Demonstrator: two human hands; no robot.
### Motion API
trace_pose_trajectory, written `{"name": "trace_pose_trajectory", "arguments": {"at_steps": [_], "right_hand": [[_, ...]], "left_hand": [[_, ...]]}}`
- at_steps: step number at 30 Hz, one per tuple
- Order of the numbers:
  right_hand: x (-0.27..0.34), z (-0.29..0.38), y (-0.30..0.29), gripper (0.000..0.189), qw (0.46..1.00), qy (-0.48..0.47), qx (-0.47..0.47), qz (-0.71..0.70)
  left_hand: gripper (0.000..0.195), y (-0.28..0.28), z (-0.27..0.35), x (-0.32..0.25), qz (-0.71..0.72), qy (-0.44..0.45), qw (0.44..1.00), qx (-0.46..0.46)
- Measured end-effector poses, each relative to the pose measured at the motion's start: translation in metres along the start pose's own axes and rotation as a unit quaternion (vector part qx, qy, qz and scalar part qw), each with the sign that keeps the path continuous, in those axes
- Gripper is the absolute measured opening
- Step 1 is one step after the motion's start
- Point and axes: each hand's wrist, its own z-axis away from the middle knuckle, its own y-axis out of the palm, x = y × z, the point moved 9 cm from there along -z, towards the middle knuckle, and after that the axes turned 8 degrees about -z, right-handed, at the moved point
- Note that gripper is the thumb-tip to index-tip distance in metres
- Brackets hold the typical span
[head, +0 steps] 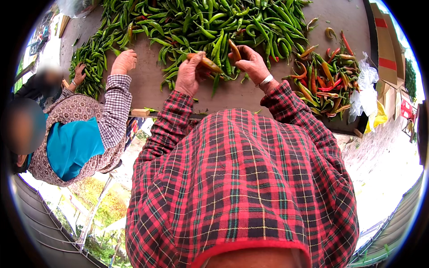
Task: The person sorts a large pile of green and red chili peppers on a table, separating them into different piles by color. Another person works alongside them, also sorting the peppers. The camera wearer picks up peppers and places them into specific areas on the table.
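My left hand (190, 74) is closed around orange-brown chili peppers (209, 63), with a green one hanging below the fingers. Between the thumb and fingers of my right hand (252, 65), which wears a pale bracelet, is a brownish pepper (234, 50) held upright. Just beyond both hands spreads a big heap of green chili peppers (201, 23) on the brown tabletop (147, 72). To the right of my right hand lies a smaller pile of red, orange and mottled peppers (321, 80).
At the left, a co-worker in a checked sleeve (117, 95) has both hands at the table beside a green pepper pile (87, 62). A white plastic bag (364, 88) hangs at the right edge, near cardboard boxes (388, 50). A wooden block (140, 112) lies at the near edge.
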Motion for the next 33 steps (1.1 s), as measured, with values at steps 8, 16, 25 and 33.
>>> {"name": "trace_pose_trajectory", "arguments": {"at_steps": [8, 16, 25, 33], "right_hand": [[-0.005, 0.041, 0.013, 0.072, 0.987, -0.028, 0.016, 0.155], [0.006, 0.105, -0.107, 0.056, 0.991, -0.019, -0.133, -0.028], [0.096, 0.216, -0.291, 0.062, 0.688, -0.136, -0.485, 0.522], [0.106, 0.046, -0.084, 0.03, 0.831, -0.298, -0.178, 0.435]], "left_hand": [[0.059, 0.092, 0.049, 0.064, -0.195, -0.126, 0.959, 0.165], [0.035, 0.086, 0.057, 0.045, -0.303, -0.04, 0.935, 0.18], [0.019, -0.029, 0.015, 0.008, -0.41, 0.227, 0.873, -0.135], [0.041, 0.106, 0.051, 0.012, -0.629, 0.437, 0.636, 0.093]]}}
